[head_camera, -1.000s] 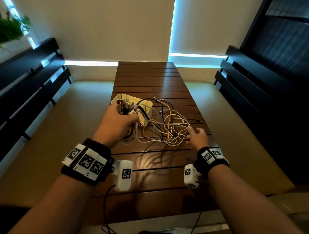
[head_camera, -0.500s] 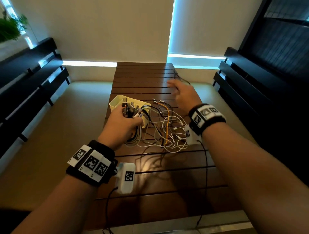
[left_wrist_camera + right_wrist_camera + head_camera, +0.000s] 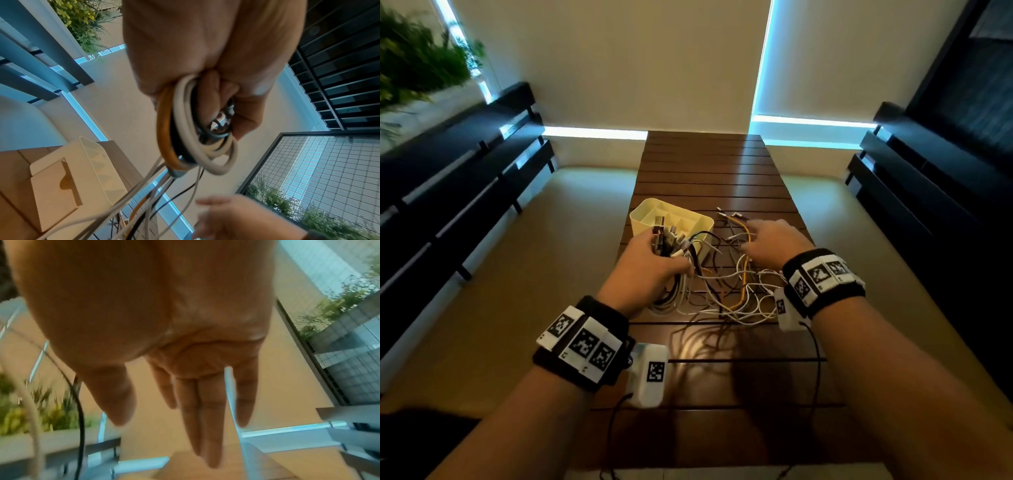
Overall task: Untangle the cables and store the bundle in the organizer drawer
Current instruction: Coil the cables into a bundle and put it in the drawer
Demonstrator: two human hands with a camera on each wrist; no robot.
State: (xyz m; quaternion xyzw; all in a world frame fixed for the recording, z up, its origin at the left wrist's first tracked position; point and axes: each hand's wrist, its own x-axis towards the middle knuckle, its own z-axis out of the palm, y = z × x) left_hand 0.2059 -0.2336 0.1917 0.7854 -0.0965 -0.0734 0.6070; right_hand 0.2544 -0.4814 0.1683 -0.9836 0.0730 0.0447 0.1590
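Note:
A tangle of white, black and orange cables (image 3: pixel 736 291) lies on the slatted wooden table (image 3: pixel 705 164). My left hand (image 3: pixel 650 267) grips a bunch of cable ends and loops (image 3: pixel 197 129), with the plugs sticking up out of the fist. Right behind the fist sits a pale yellow organizer tray (image 3: pixel 650 212) with dividers. My right hand (image 3: pixel 774 245) hovers over the right side of the tangle, fingers straight (image 3: pixel 207 418), holding nothing. The orange cable (image 3: pixel 744 229) runs just left of it.
The table is narrow, with beige floor on both sides. Dark slatted benches (image 3: pixel 448 192) line the left and right (image 3: pixel 928 185). A plant (image 3: pixel 414 65) grows at the far left. The table's far half (image 3: pixel 705 150) is bare wood.
My right hand swung from the tangle's near right edge up toward the far table, then came back down over the right side of the cables. The left hand kept its grip.

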